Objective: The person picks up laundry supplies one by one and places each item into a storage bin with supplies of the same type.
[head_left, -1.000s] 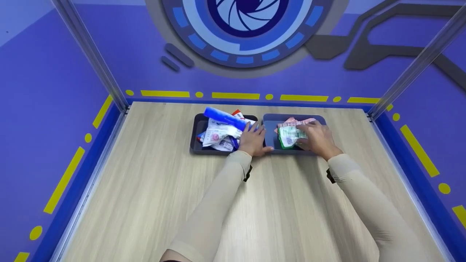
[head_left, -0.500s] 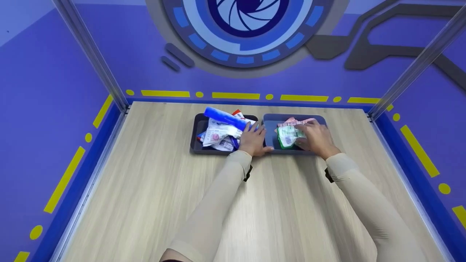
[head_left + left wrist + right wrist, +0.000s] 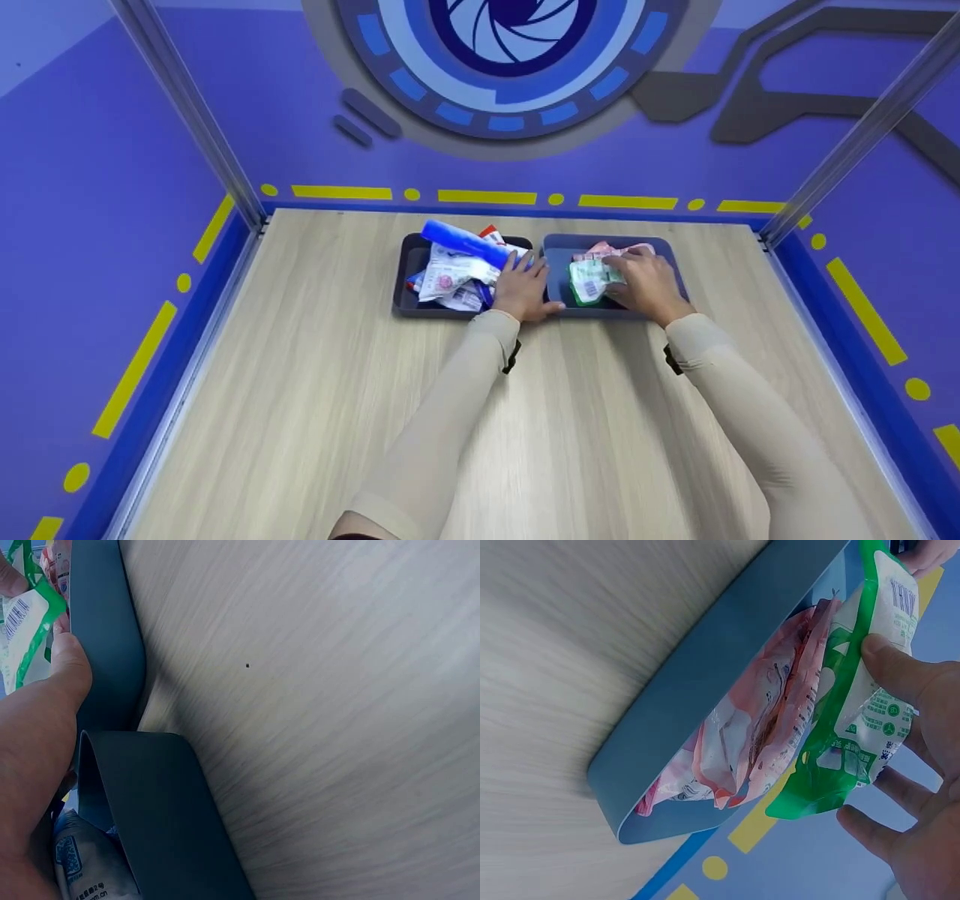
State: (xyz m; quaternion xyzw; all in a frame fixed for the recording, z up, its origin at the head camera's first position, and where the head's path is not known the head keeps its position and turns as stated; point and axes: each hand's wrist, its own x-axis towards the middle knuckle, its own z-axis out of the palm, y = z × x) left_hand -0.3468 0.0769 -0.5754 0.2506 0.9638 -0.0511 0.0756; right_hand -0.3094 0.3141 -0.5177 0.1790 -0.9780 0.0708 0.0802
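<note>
My right hand (image 3: 646,283) holds a green-and-white plastic packet (image 3: 589,281) over the right grey tray (image 3: 556,259). In the right wrist view the thumb lies on the printed face of that packet, with the other fingers partly behind it. Below it, pink packets (image 3: 757,720) stand in the tray. My left hand (image 3: 521,291) rests at the adjoining rims of the two trays, fingers extended over the left dark tray (image 3: 403,281) and thumb out toward the right one. Its fingertips lie by the end of a blue tube-like packet (image 3: 465,244).
White packets (image 3: 450,279) with coloured print fill the left tray, and a red-and-white one (image 3: 491,234) shows at its back. Both trays sit near the back edge of the wooden table (image 3: 322,360), enclosed by blue-purple walls (image 3: 247,97).
My right hand has shifted slightly left with the green-and-white packet, still over the right tray. My left hand has stayed in place.
</note>
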